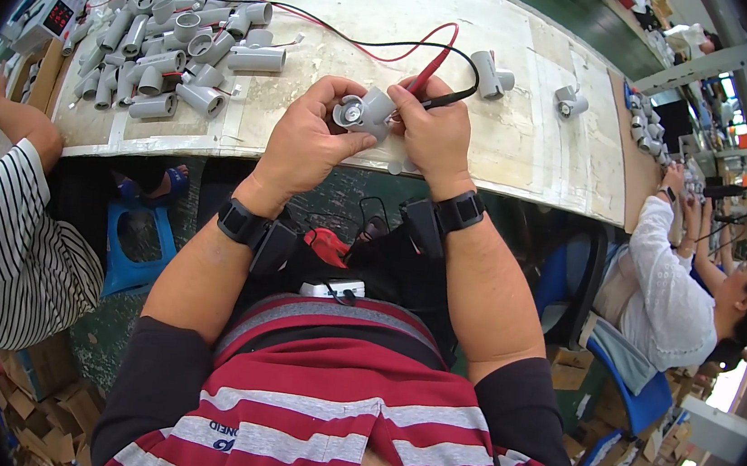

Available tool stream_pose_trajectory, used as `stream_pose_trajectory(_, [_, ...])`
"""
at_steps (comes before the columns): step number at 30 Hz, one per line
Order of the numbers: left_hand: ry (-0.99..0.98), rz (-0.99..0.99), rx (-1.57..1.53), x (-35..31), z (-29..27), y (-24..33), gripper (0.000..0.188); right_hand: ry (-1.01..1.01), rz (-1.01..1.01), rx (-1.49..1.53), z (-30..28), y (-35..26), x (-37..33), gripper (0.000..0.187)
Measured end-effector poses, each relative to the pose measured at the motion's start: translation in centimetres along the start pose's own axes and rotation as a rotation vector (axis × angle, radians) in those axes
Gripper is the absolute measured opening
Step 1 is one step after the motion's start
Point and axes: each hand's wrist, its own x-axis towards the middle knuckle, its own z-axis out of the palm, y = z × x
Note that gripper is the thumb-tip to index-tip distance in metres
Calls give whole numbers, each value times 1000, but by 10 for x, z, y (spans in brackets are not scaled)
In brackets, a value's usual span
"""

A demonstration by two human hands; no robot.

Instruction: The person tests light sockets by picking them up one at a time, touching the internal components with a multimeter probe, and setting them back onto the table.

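At the far left a person in a striped shirt [12, 250] sits at the bench [528, 149], one arm raised to its edge. Above that arm a meter [53, 15] with a red display stands on the bench corner. Just right of it lies a heap of grey parts [169, 52], piled loosely, with red and black leads [323, 23] running across it toward me.

My left hand [310, 140] is curled around 1 grey part [365, 112], thumb and fingers pressed on its body, holding it up over the near edge of the bench with its round open end turned toward me. A black band [238, 222] sits on that wrist.

My right hand [434, 130] touches the part's right side and pinches 2 probes [435, 80], 1 red and 1 black, against it; their tips are hidden behind my fingers. A second black band [459, 211] is on this wrist.

Further right, 2 more grey parts [490, 74] and [571, 101] lie alone on the bench, well apart from the heap. At the far right a person in white [668, 291] sits on a blue chair [639, 388] at the next bench.
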Motion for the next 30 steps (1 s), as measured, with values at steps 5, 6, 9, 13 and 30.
stream_pose_trajectory(5, [5,-5,-49,-2,2,4,51,-2,-6,-5,0,0,-1,16])
stream_pose_trajectory(6, [2,-7,-51,-2,3,3,51,-1,-8,-3,0,1,-1,16])
stream_pose_trajectory(9, [-4,-8,-55,-2,5,2,52,-1,-12,5,-1,2,-1,16])
stream_pose_trajectory(13, [-5,6,-60,-2,5,1,53,1,-16,10,0,3,0,16])
stream_pose_trajectory(30, [98,119,-9,-1,5,-7,44,-6,-46,78,0,6,-3,12])
